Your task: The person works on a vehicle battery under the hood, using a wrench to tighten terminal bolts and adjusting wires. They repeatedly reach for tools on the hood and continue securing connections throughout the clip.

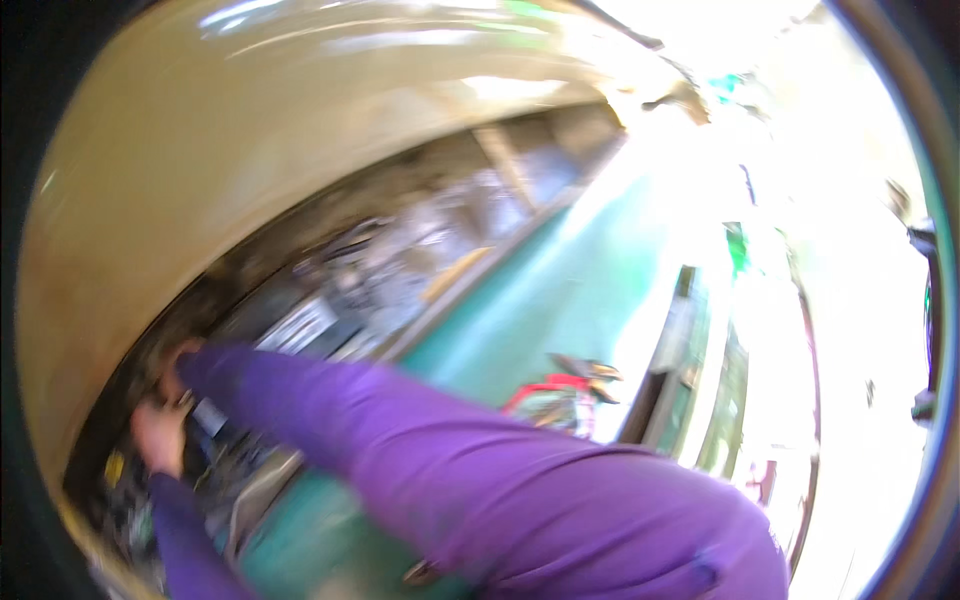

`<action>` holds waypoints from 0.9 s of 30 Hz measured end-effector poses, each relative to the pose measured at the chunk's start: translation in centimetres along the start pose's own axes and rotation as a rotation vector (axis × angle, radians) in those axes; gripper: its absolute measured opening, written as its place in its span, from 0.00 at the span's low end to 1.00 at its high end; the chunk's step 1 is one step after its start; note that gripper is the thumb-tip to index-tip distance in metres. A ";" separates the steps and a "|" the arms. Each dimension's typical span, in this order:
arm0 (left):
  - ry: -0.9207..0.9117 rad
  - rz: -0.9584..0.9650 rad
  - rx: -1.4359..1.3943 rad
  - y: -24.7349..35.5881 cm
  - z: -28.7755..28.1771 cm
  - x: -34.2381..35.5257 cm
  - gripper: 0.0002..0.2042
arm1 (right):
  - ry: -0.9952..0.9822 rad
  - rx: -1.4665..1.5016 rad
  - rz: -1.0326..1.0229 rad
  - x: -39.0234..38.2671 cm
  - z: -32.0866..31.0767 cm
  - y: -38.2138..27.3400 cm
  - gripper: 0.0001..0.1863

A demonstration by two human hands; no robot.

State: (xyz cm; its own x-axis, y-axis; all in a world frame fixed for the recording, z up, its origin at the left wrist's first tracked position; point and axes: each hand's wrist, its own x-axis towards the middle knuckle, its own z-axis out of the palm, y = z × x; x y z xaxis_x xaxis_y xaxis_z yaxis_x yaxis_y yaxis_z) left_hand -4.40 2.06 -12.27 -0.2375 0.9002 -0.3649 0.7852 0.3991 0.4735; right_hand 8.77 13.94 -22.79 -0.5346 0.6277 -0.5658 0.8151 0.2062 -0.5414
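Observation:
Both my arms, in purple sleeves, reach left into a dark recess (480,190) beneath a beige curved panel (200,110). My left hand (158,432) is low in the recess among dark, cluttered parts (125,500). My right hand (178,368) is just above it, partly behind my sleeve. The fingers of both are smeared by motion, and I cannot tell what they hold. A pale rectangular label or plate (298,325) lies on dark items beside my right forearm.
A teal surface (530,280) runs alongside the recess, with a red-and-metal object (555,390), perhaps tools, on it. Long dark and green strips (660,370) stand to the right. The upper right is washed out by bright light.

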 end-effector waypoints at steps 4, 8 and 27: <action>0.407 0.673 0.481 -4.4 2.3 3.1 0.15 | 0.234 0.438 0.213 0.1 1.7 -3.0 0.19; 0.141 0.149 -0.352 -11.3 6.2 4.7 0.22 | 0.367 0.705 0.349 2.2 4.2 -6.2 0.20; 0.152 0.147 -0.210 -6.7 5.2 4.0 0.29 | 0.203 0.191 0.017 5.8 6.5 -4.1 0.20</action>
State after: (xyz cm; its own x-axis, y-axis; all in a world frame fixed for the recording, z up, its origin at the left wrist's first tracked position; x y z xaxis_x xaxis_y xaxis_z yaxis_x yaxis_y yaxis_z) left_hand -7.61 2.05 -21.07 -0.2254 0.9605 -0.1634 0.6861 0.2756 0.6733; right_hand 0.89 11.84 -27.87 -0.4498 0.7713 -0.4503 0.7567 0.0613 -0.6509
